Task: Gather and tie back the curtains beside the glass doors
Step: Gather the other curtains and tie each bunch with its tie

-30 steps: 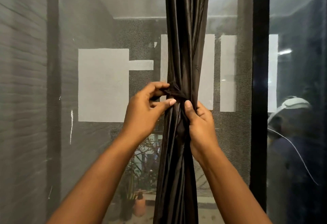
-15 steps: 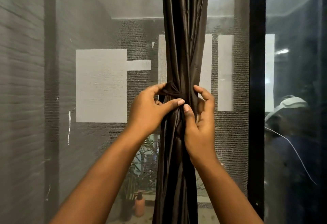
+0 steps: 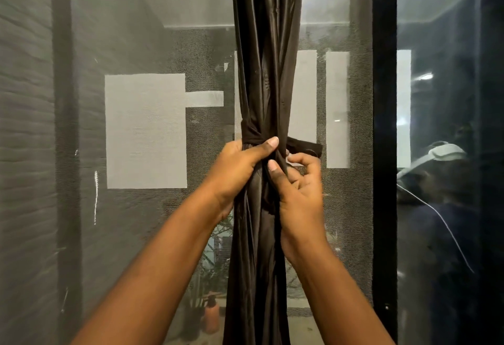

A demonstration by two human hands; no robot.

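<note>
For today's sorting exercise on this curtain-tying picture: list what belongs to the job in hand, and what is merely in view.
Part of the job:
- dark curtain, gathered into a bundle
- tie band wrapped around it
- loose band end
- left hand, grip closed around the bundle
- right hand, pinching below the band

Merely in view:
- mesh screen
- black door frame
- orange bottle outside

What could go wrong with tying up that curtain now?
The tie has a loose end sticking out to the right; if the right hand lets it slip, the wrap could come undone. If the left hand eases off, the bunched curtain may spread open again.
</note>
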